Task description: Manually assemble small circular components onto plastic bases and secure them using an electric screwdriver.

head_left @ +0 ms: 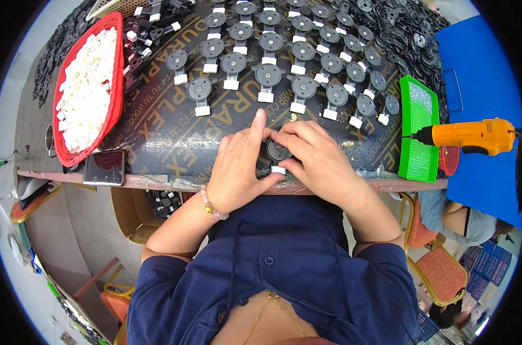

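Observation:
Near the table's front edge, my two hands meet around a black round disc part (277, 150) with a small white block (278, 170) at its lower end. My right hand (324, 160) grips the disc from the right, fingers curled over its far edge and thumb by the block. On the other side, my left hand (233, 167) steadies the part, thumb tip against the white block and index finger stretched forward. Its other fingertips are partly hidden. Beyond my hands, several similar disc parts (268, 75) lie in rows, each with a white block towards me.
To the left stand a red basket (120, 75) of small white pieces and a dark phone (104, 168). At right are a green tray (408, 155) of small metal pieces and a yellow electric screwdriver (474, 137). Piles of black parts (408, 34) line the far side.

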Available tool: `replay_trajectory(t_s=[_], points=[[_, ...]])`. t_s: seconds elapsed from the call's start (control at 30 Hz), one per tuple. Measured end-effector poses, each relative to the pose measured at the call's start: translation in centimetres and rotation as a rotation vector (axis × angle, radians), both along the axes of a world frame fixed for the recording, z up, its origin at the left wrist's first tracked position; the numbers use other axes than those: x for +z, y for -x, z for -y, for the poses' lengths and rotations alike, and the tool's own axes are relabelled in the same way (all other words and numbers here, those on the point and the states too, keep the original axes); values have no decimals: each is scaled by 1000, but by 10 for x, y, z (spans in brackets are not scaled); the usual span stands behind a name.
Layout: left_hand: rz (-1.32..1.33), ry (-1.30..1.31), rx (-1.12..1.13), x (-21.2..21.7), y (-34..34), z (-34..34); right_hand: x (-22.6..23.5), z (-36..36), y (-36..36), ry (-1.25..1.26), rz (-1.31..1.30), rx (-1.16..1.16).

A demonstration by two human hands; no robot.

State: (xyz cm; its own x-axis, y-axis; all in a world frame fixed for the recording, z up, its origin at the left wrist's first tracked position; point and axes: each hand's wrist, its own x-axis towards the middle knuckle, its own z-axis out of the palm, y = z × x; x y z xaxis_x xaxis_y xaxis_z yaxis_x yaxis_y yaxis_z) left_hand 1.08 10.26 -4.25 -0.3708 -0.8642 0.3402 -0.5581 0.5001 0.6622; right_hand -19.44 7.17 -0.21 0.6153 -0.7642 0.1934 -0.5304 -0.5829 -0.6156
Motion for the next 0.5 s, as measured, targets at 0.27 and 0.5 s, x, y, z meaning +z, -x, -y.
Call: replay_trajectory(t_s=[0.27,0.5], points=[[0,-3,5,-1,-1,-1,0,7,3,-63,19,42],[-5,2,8,0,0,-1,1,4,2,-57,28,-7]])
